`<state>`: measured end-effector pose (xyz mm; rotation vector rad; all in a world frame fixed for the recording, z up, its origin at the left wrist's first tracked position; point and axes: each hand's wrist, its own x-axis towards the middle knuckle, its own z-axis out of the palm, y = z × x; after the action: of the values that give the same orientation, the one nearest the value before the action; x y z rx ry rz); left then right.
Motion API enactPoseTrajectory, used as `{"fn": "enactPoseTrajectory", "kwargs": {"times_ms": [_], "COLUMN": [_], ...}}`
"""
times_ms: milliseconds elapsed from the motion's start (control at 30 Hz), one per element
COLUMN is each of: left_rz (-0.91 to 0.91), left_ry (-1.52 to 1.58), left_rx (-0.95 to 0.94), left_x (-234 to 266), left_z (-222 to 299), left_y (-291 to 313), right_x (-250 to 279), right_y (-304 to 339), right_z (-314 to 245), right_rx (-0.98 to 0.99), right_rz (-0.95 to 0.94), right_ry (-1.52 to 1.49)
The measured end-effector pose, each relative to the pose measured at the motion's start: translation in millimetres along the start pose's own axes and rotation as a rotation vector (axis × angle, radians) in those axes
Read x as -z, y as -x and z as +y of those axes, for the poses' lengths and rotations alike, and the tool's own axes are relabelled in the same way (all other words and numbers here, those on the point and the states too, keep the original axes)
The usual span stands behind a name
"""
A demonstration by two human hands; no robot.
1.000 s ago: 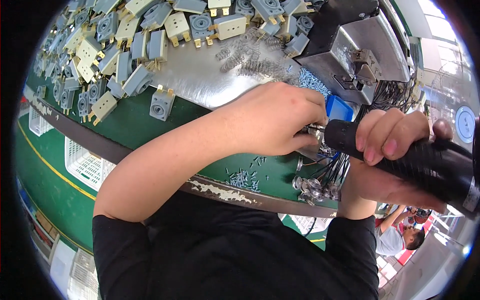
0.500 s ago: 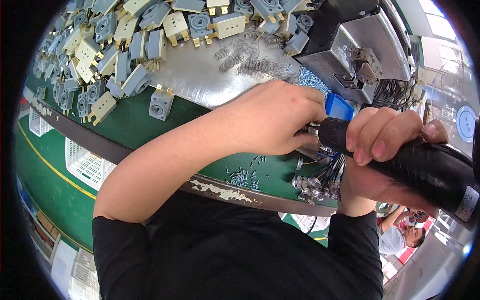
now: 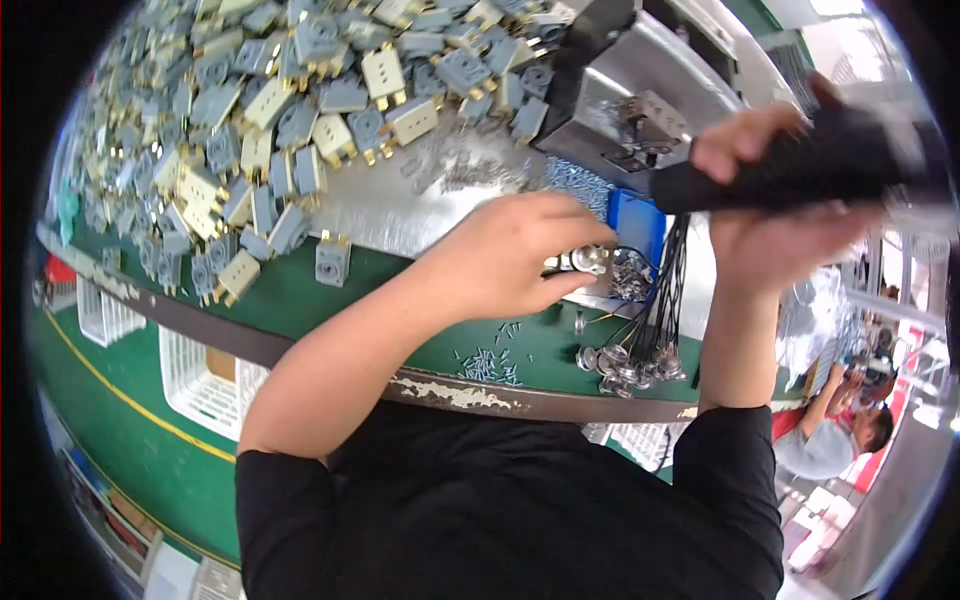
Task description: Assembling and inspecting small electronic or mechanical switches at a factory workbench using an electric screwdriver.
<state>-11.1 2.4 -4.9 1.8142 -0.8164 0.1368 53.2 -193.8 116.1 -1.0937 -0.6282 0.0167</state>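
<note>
My left hand [image 3: 525, 250] pinches a small round metal part [image 3: 588, 260] between thumb and fingers, over the green bench. My right hand [image 3: 755, 235] grips a thick black power screwdriver [image 3: 790, 165], held up to the right; both are smeared by motion. The tool's tip is apart from the metal part. Just right of my left hand stands a blue tray [image 3: 638, 225], with small metal pieces [image 3: 630, 275] beside it. Closer to the bench edge lie several silver discs [image 3: 625, 368] on black wires [image 3: 675, 290].
Grey and cream pronged housings [image 3: 265, 105] heap at the far left. Springs [image 3: 460, 165] and a screw pile [image 3: 578, 180] lie on a metal sheet [image 3: 365, 205], beside a metal fixture [image 3: 650, 90]. Loose screws [image 3: 490, 367] lie near the front edge. Another person [image 3: 835, 440] works at right.
The screwdriver has lifted away from the part in my left hand, moving up with my right hand. My left hand still holds the part. The whole view has shifted.
</note>
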Motion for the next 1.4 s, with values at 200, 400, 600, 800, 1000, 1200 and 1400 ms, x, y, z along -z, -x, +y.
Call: {"fn": "enactPoseTrajectory", "kwargs": {"times_ms": [200, 400, 600, 800, 1000, 1200, 1400], "left_rz": [0.115, 0.072, 0.074, 0.178, 0.316, 0.377, 0.408], "left_ry": [-0.071, 0.015, -0.014, -0.045, -0.026, -0.099, -0.102], "left_rx": [-0.222, -0.121, -0.14, -0.206, -0.13, -0.146, 0.052], "left_x": [-6.3, -13.3, -12.6, -16.1, -17.0, -11.2, -13.4], "left_z": [9.3, 14.7, 15.4, 17.0, 27.2, 39.5, 44.9], "left_y": [-1.8, 0.7, 3.7, 4.8, 6.9, 1.7, 7.8], "right_x": [-2.1, -7.7, 1.2, -11.4, -11.9, -20.8, -5.7], "right_y": [5.0, 21.1, 39.2, 76.2, 89.6, 95.9, 90.8], "right_z": [-14.4, -29.4, -58.5, -45.3, -32.0, -28.6, -16.3], "right_rx": [-0.175, -0.237, -0.444, -0.349, -0.2, -0.097, 0.225], "right_rz": [-0.028, -0.032, -0.43, -0.639, -0.472, -0.383, -0.502], "right_ry": [0.59, 0.822, 1.413, 1.227, 1.381, 1.525, 1.585]}}
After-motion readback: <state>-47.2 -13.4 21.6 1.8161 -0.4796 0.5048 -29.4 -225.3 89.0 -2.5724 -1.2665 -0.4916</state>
